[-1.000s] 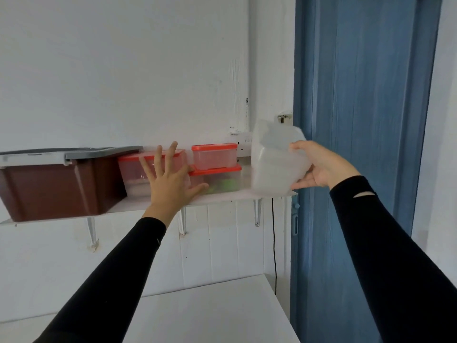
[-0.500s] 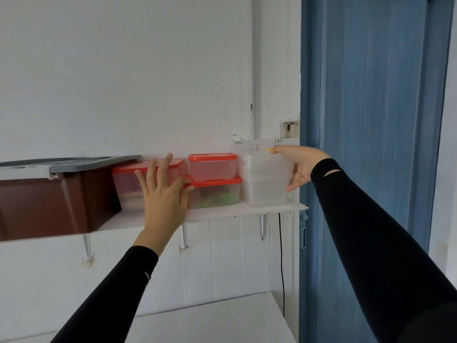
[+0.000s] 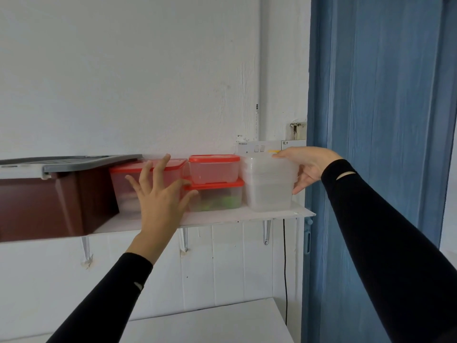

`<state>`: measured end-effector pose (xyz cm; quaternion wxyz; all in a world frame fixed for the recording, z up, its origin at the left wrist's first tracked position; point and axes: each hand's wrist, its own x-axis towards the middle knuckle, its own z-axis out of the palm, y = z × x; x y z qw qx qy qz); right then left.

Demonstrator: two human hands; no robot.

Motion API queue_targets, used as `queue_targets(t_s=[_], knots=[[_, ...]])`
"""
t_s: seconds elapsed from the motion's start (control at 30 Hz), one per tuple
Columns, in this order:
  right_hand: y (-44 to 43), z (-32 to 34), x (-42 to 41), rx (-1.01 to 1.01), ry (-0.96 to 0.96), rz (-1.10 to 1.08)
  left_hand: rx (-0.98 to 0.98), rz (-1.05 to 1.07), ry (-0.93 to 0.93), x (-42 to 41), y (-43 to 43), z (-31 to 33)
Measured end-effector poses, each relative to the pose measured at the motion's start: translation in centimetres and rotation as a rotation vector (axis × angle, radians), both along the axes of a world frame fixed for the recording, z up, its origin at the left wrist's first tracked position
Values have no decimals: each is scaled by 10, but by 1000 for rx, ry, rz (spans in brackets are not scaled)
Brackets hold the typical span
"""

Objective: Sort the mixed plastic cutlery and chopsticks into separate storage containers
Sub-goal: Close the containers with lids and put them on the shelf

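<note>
Head view.

1. Stack of translucent plastic tubs [image 3: 269, 186]: nested, upright, long axis vertical, at the right end of the white wall shelf [image 3: 247, 215].
2. Right hand [image 3: 308, 167]: the nearer hand, holding the stack from its right, thumb on the top rim and fingers against the side wall.
3. Left hand [image 3: 158, 194]: wide, fingers spread before the large red-lidded clear box [image 3: 123, 191]; contact cannot be told.
4. Two smaller red-lidded clear boxes [image 3: 215, 184]: one atop the other, hard against the stack's left.
5. Brown plastic bin with grey lid [image 3: 49, 201]: far left.
6. Blue folding door [image 3: 371, 95]: just beside the stack's right. The free way out is probably straight forward.
7. White surface [image 3: 210, 325]: below.

No cutlery or chopsticks visible.
</note>
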<state>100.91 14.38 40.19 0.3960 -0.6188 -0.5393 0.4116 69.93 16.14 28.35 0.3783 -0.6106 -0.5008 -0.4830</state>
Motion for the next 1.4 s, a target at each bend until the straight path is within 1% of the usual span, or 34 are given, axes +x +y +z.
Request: queue_targets(t_s=[0.13,0.33,0.53,0.6,0.7,0.8,0.87,0.93,1.0,1.07,1.1,1.2,1.23,1.3,1.37,1.4], knots=[[2,-1,1,3,-2,7,2,-16,-36,-5,0,2],[5,-2,2,5,26,17,28,-29,-30,-14,-2,6],[16,-3,-2,17,52,31,3,-55,-39,-16,-4,8],[21,-5,-5,29,72,22,-11,-49,-24,-17,-5,8],[31,-7,-8,45,111,-6,-41,-32,54,-20,-7,7],[36,-9,-9,64,147,-34,-53,-71,122,-29,-9,5],[38,-9,-10,87,151,-61,-55,-85,128,-32,-11,3],[37,-10,-12,103,130,-79,-65,-64,95,-25,-14,3],[36,-14,-13,143,92,-124,-82,-36,88,-16,-16,4],[35,-21,-18,229,18,-222,-101,-22,92,-16,-24,8],[36,-25,-22,285,-60,-291,-86,-21,93,-21,-30,9],[29,-35,-51,536,-340,-453,85,51,115,-47,-48,17],[25,-37,-64,622,-422,-453,110,78,125,-56,-49,20],[19,-42,-95,702,-559,-378,58,114,157,-76,-49,29],[16,-47,-111,644,-655,-302,-25,113,184,-82,-42,33],[15,-49,-116,613,-686,-278,-33,118,177,-83,-41,35]])
